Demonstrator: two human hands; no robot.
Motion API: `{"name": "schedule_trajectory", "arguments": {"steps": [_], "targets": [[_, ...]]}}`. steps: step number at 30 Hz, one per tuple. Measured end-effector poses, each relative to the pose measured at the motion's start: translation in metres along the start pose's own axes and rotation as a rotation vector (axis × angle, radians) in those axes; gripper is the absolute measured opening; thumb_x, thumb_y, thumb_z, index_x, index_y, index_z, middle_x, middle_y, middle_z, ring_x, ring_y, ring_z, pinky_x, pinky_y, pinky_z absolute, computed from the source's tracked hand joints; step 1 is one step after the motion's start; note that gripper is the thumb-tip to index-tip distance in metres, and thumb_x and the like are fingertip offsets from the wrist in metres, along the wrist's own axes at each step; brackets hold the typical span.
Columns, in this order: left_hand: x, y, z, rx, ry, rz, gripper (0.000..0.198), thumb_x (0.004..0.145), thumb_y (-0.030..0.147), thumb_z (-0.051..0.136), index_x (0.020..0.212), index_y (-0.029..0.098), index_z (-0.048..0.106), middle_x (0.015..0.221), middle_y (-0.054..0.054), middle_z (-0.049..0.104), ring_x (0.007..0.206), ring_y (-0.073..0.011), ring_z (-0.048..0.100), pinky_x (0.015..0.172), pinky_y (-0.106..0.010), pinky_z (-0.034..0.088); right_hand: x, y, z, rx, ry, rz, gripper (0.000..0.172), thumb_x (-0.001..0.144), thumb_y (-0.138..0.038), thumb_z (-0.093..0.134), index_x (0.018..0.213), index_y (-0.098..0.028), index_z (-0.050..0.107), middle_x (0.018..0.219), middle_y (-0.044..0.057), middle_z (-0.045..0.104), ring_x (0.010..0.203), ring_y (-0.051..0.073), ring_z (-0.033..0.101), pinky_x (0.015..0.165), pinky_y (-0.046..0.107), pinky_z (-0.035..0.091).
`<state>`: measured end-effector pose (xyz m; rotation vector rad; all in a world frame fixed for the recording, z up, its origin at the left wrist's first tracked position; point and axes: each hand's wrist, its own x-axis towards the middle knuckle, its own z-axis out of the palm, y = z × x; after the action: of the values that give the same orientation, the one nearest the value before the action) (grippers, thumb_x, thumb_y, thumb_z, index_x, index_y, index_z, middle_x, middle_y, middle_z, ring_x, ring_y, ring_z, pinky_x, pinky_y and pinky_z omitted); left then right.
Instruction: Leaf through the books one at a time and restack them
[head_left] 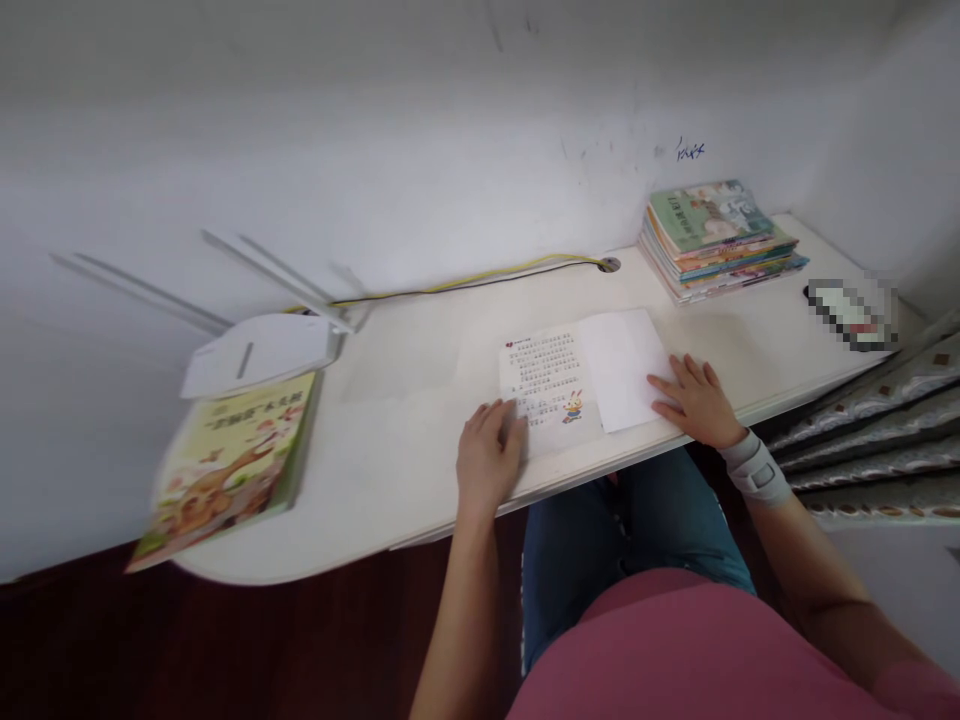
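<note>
An open booklet (551, 365) lies on the white desk, with printed text and a small cartoon rabbit on its left page and a blank white right page. My left hand (491, 450) rests at the booklet's lower left edge, fingers bent and slightly apart, with nothing visibly held. My right hand (694, 400), with a grey wrist band, lies with its fingers spread; the fingertips touch the right edge of the blank page and the palm is at the desk's front edge.
A stack of books (720, 240) stands at the back right, near a pixelated object (851, 312). At the left are a white router (262, 350) with antennas and a yellow-green picture book (232, 460). Cables (480, 278) run along the wall. A patterned curtain (885, 430) hangs at right.
</note>
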<state>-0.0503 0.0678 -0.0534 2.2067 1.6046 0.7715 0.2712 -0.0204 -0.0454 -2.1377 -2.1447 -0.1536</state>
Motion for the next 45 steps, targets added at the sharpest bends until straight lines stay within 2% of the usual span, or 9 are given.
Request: {"name": "schedule_trajectory", "arguments": {"steps": [9,14,19,28,41,45], "targets": [[0.0009,-0.0066,0.0014,-0.010,-0.010,0.009,0.042,0.089,0.045,0.044,0.116,0.018,0.062,0.119,-0.012,0.065,0.126,-0.0295,0.050,0.106,-0.049,0.040,0.0004,0.0005,0.0013,0.007,0.011,-0.003,0.047,0.094,-0.051,0.043,0.136,-0.034,0.053,0.151,0.010,0.040,0.138,0.036,0.034,0.107,0.055,0.028],[0.0024,-0.0041,0.0012,0.028,-0.005,0.038,0.045,0.089,0.044,0.044,0.122,0.017,0.057,0.122,-0.014,0.063,0.124,-0.0303,0.051,0.104,-0.050,0.041,0.0001,-0.0006,0.0002,0.009,0.013,0.002,0.046,0.094,-0.050,0.044,0.136,-0.033,0.053,0.151,0.011,0.040,0.138,0.035,0.035,0.108,0.054,0.028],[0.0022,-0.0030,0.0002,0.084,-0.029,0.094,0.049,0.089,0.046,0.044,0.124,0.015,0.058,0.128,-0.014,0.061,0.127,-0.0317,0.048,0.108,-0.050,0.037,-0.0006,0.0000,0.0028,0.003,0.035,-0.001,0.045,0.094,-0.050,0.043,0.135,-0.033,0.054,0.150,0.011,0.041,0.138,0.035,0.035,0.108,0.055,0.028],[0.0005,-0.0007,-0.0011,0.094,-0.031,0.103,0.052,0.086,0.053,0.049,0.120,0.017,0.063,0.126,-0.012,0.064,0.127,-0.0312,0.048,0.108,-0.049,0.037,-0.0001,0.0011,0.0047,0.008,0.035,-0.005,0.046,0.094,-0.050,0.044,0.135,-0.032,0.054,0.150,0.010,0.041,0.138,0.035,0.034,0.108,0.054,0.028],[0.0008,-0.0012,-0.0014,0.105,-0.038,0.135,0.054,0.087,0.054,0.046,0.121,0.016,0.063,0.128,-0.013,0.062,0.127,-0.0318,0.048,0.108,-0.051,0.037,0.0001,0.0013,0.0051,0.009,0.023,-0.003,0.047,0.094,-0.051,0.043,0.135,-0.032,0.054,0.150,0.012,0.040,0.138,0.035,0.034,0.108,0.055,0.028],[0.0008,-0.0022,-0.0010,0.098,-0.039,0.127,0.051,0.086,0.054,0.048,0.120,0.020,0.063,0.129,-0.011,0.062,0.128,-0.0321,0.047,0.107,-0.053,0.037,0.0002,0.0010,0.0048,0.014,0.016,0.001,0.047,0.094,-0.050,0.042,0.136,-0.032,0.053,0.152,0.011,0.038,0.138,0.035,0.034,0.109,0.054,0.026]]}}
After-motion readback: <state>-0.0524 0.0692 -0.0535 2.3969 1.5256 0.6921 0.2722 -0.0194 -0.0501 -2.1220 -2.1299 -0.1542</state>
